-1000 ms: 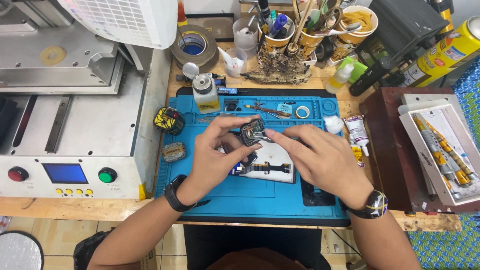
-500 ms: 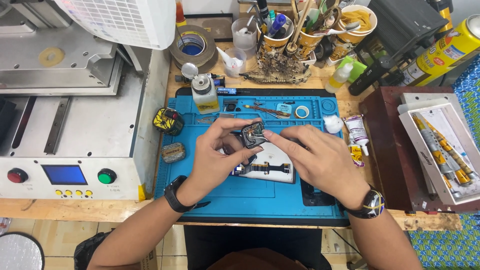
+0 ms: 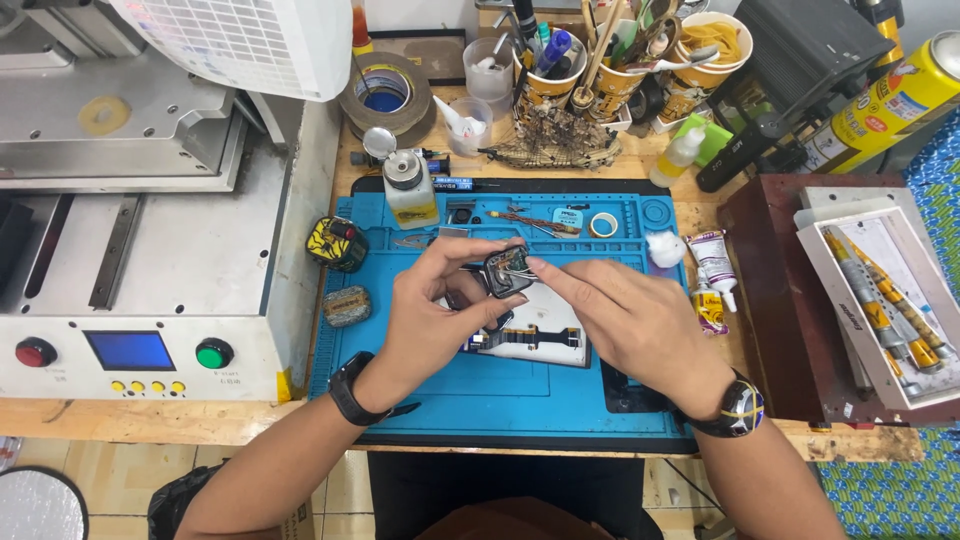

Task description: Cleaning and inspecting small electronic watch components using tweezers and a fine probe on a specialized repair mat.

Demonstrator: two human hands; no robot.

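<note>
My left hand (image 3: pixel 435 315) pinches a small dark square watch body (image 3: pixel 507 270) between thumb and fingers, above a blue work mat (image 3: pixel 420 405). My right hand (image 3: pixel 625 320) reaches in from the right, its index fingertip touching the watch body's right edge where thin wires show. Under both hands lies a white pad (image 3: pixel 560 325) with a dark watch strap (image 3: pixel 530 338) on it. Whether the right hand holds a tool is hidden.
A grey machine (image 3: pixel 150 250) with a blue screen and red and green buttons fills the left. Behind the mat stand a glass bottle (image 3: pixel 408 190), a tape roll (image 3: pixel 385 92) and cups of tools (image 3: pixel 600 70). Glue tubes (image 3: pixel 712 270) and a brown tray (image 3: pixel 780 300) lie right.
My hands stay together on the watch body; they shifted slightly and my right index finger now rests on its right edge.
</note>
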